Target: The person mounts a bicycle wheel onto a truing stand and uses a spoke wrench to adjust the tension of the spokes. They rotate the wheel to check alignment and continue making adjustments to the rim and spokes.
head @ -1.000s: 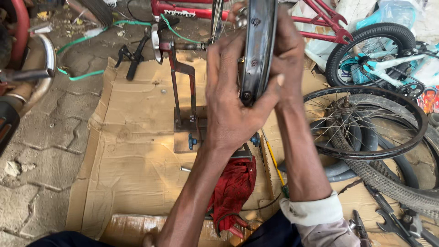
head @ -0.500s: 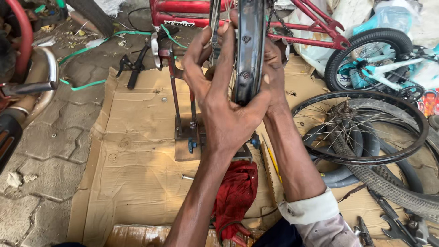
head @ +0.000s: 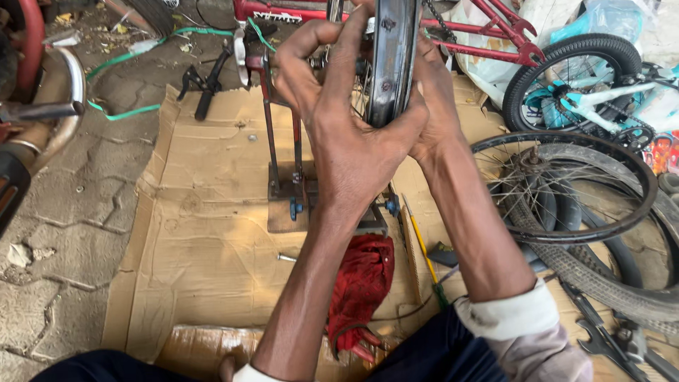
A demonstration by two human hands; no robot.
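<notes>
Both hands have climbed higher along the dark metal bicycle wheel rim [head: 391, 64], which stands upright on edge in a red metal truing stand [head: 283, 141]. Left hand [head: 346, 134] wraps the rim from the near side, thumb pressed to its edge; right hand [head: 435, 106] clasps the far side. Beneath lies flattened brown cardboard [head: 205, 233] with a red rag [head: 364, 279] and a yellow-handled screwdriver [head: 422, 247]. A spoked wheel [head: 566, 187] lies to the right.

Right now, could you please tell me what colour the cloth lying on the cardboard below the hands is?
The cloth is red, seen best in the head view.
</notes>
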